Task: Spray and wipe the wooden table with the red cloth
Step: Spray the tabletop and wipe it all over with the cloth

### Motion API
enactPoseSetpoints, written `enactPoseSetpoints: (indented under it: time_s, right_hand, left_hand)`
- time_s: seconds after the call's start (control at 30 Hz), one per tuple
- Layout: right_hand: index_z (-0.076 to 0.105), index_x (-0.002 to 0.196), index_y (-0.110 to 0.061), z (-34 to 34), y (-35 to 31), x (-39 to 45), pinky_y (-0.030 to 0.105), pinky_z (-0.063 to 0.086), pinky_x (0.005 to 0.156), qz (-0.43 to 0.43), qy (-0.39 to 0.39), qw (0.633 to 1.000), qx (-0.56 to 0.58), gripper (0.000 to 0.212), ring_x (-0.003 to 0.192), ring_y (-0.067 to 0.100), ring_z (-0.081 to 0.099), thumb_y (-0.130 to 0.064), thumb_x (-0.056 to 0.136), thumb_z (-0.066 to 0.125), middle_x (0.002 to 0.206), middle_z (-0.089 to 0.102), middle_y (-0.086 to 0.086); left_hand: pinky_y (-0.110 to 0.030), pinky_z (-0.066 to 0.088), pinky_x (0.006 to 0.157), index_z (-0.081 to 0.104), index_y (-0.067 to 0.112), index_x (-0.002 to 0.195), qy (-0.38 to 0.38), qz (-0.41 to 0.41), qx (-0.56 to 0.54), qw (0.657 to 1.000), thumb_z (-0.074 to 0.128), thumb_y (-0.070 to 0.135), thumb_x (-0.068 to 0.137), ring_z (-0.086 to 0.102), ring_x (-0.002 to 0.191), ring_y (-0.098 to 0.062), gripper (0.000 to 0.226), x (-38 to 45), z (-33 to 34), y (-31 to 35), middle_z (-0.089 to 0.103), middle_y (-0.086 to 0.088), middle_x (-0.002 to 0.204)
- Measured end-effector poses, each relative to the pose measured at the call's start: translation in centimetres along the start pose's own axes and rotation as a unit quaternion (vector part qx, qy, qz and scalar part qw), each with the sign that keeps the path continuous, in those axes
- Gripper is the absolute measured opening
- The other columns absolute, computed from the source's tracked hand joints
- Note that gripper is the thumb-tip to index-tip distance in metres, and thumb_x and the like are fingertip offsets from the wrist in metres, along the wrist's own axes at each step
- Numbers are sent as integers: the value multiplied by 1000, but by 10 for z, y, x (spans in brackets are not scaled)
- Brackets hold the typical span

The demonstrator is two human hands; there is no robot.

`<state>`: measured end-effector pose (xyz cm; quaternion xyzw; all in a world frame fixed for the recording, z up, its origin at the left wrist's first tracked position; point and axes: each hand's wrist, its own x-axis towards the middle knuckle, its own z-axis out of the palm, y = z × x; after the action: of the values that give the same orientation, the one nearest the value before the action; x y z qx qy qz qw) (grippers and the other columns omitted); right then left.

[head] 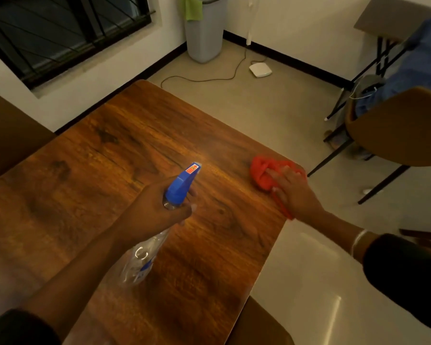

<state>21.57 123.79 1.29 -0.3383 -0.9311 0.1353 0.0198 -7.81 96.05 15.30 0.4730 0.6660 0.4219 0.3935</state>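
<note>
Bare wood surface (125, 145) runs open from the spray bottle (159, 227) out to the far rounded corner and the window-side edge, with nothing standing on it. The bottle, gripped in the left hand (157, 210), hangs above the middle of the surface, its nozzle aimed at the far end. Right of the bottle, the right hand (292, 192) lies flat on the red cloth (264, 173) at the surface's right edge, blocking that corner. Between bottle and cloth a strip of wood is free. Beyond the cloth a brown chair (403, 130) stands on the floor, apart from the surface.
</note>
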Motion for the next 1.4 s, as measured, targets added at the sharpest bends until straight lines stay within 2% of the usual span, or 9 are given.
enactPoseSetpoints:
  time_s: [0.13,0.27,0.43,0.57,0.67,0.77,0.9,1.17,1.4]
  right_hand:
    - [29,162,-29,-7,-3,68,61,29,119,105,38,994,2,56,151,39,31,-40,109,43,168,28,13]
    - [25,163,-32,9,-61,91,65,14,125,93,58,994,17,55,157,38,18,-40,110,37,171,21,10]
    - [22,163,-37,50,-180,55,65,14,125,-100,-40,993,40,57,160,36,11,-40,107,34,172,21,6]
    - [33,158,-36,65,-216,34,66,14,123,-304,-98,947,-24,54,158,35,22,-43,105,36,167,35,8]
    - [38,158,-37,52,-218,83,65,5,123,-251,-50,964,-70,53,160,27,16,-46,106,43,169,32,0]
    - [38,158,-31,49,-239,118,57,1,128,-142,-39,989,-27,51,159,33,16,-40,108,43,168,31,6]
    - [41,157,-21,74,-319,99,55,9,129,-75,-13,996,51,51,159,42,13,-34,108,43,169,26,16]
    - [41,158,-12,130,-447,-13,60,20,126,-460,-118,877,-66,56,156,44,24,-30,106,30,166,33,20]
    - [17,166,-28,125,-499,44,59,19,126,-226,-76,971,-1,63,158,41,17,-24,109,42,172,20,14]
  left_hand:
    - [-23,60,63,67,37,96,9,-15,-4,1000,75,40,73,74,65,-20,25,-3,-10,-4,75,-13,80]
    - [-25,61,65,66,25,100,42,-14,9,999,77,21,81,73,64,-22,22,-16,-16,-10,74,-14,76]
    - [-30,58,64,67,25,94,95,-29,28,995,78,8,83,70,61,-23,23,-32,-19,-9,72,-13,71]
    - [-28,58,65,67,29,93,130,-58,29,989,74,30,74,67,60,-12,20,-57,-27,-8,71,-3,69]
    - [-21,57,62,67,41,90,167,-73,39,983,69,39,68,67,58,-6,22,-91,-37,-10,72,2,70]
    - [1,46,60,62,66,86,225,-93,52,969,63,48,62,63,62,14,30,-133,-44,-12,67,33,69]
    - [-23,54,66,67,40,71,234,-140,30,962,71,37,63,67,63,-9,9,-185,-55,-22,72,7,71]
    - [-14,50,59,65,35,77,305,-154,-1,940,73,9,75,61,59,0,28,-284,-59,-30,67,15,64]
    - [-41,58,70,68,23,96,363,-191,-33,911,70,13,74,68,61,-17,24,-395,-62,-40,68,-1,70]
